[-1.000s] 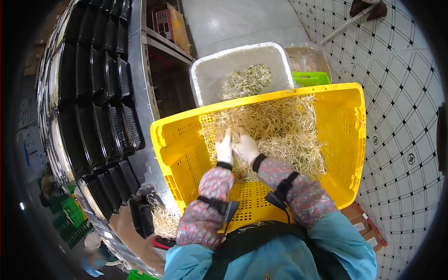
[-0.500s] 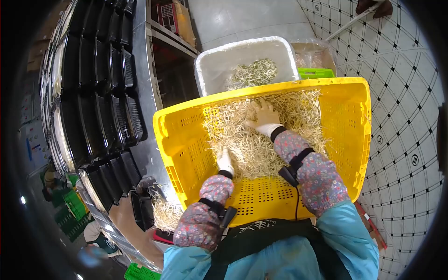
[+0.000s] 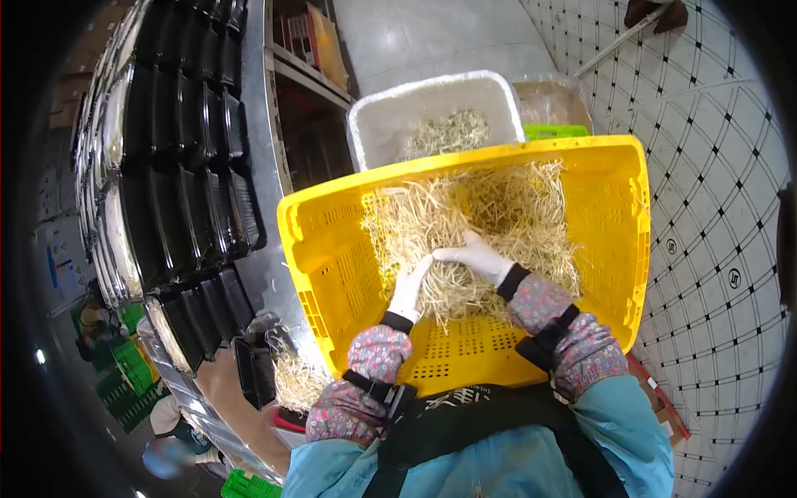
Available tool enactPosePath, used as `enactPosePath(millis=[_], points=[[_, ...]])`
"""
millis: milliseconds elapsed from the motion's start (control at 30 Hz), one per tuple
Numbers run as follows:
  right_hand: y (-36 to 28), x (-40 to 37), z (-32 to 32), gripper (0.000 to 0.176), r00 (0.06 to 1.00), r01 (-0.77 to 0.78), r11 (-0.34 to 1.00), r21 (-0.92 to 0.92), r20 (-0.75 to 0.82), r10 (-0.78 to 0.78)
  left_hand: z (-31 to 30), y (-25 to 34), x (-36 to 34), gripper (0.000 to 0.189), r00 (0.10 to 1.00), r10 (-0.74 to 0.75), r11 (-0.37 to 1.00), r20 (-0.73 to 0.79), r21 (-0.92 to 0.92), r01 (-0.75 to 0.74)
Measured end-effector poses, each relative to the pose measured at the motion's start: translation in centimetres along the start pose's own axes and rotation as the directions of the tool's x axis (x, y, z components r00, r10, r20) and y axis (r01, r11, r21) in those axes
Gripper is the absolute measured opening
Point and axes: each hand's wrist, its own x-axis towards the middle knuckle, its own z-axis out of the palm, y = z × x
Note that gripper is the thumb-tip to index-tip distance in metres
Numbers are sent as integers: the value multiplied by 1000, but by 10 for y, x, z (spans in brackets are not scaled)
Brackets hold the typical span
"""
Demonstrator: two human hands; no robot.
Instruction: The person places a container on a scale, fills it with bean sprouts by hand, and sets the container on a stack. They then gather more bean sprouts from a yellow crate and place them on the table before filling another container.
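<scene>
A yellow perforated crate [image 3: 332,249] sits in front of me, holding a heap of pale bean sprouts [image 3: 506,207]. My left hand [image 3: 409,286], in a white glove, cups the near left side of the heap. My right hand [image 3: 475,256], also gloved, lies over the same clump with fingers curled around it. The two hands meet around a bunch of sprouts at the heap's near edge. Floral sleeves with black straps cover both forearms.
A white tub [image 3: 374,124] with greenish sprouts stands beyond the crate, a green basket [image 3: 554,130] beside it. Rows of black trays [image 3: 174,166] fill a metal counter on the left, with loose sprouts [image 3: 292,383] near its end. Tiled floor lies to the right.
My right hand has drawn back from the far part of the heap toward my left hand. Both now close around one clump, and a hollow shows in the heap behind them.
</scene>
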Motion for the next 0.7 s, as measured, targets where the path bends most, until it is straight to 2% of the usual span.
enactPosePath(millis=[33, 67, 133, 167, 267, 300, 333, 400, 467, 500, 533, 600, 633, 667, 700], points=[[-4, 10, 0, 85, 998, 31, 995, -91, -59, -36, -1, 3, 8, 35, 994, 29, 997, 106, 72, -37], [-1, 4, -8, 80, 998, 53, 998, 25, 28, -54, -4, 5, 20, 37, 985, 81, 995, 153, 45, -89], [-24, -13, -20, 74, 991, -77, 972, 220, 119, 52, -7, 21, -3, 41, 972, 112, 994, 206, -7, -113], [-35, -18, -31, 70, 978, -185, 975, 121, 125, 170, -10, 35, -7, 49, 973, -84, 996, 215, 2, 86], [-9, -11, -60, 64, 994, 22, 982, 190, 105, -43, -17, 28, -2, 46, 987, 150, 982, 49, -126, -143], [-34, -31, -58, 59, 997, 23, 960, 278, 68, -43, -33, 23, 2, 43, 974, 203, 977, 100, -87, -195], [-31, -35, -68, 59, 999, -8, 964, 266, 38, -2, -42, 32, -4, 48, 995, 79, 996, 68, -53, -75], [-30, -30, -81, 62, 985, -163, 986, 46, -47, 165, -50, 29, 11, 49, 995, 98, 979, 7, 181, -98], [-37, -25, -87, 61, 998, -56, 993, 107, -14, 57, -43, 31, 5, 48, 987, 162, 985, 10, 56, -163], [-30, -34, -83, 60, 999, -37, 987, 154, -2, 38, -38, 38, -3, 51, 995, 97, 995, 37, -37, -96], [-13, -35, -80, 58, 1000, -2, 998, 66, -13, 3, -53, 20, 16, 52, 996, 86, 986, 33, 140, -90], [-1, -10, -81, 56, 991, 126, 982, -139, -24, -131, -48, -3, 42, 48, 959, 280, 958, -48, 80, -276], [-1, -6, -82, 53, 978, 151, 962, -228, -108, -179, -50, -1, 52, 48, 952, 306, 925, -10, 240, -295], [0, -1, -87, 53, 985, 65, 944, -322, -132, -113, -55, 1, 62, 47, 949, 313, 869, 25, 397, -297], [-1, 11, -96, 53, 986, -20, 912, -410, -160, -50, -56, 1, 76, 48, 947, 321, 840, 10, 460, -289]])
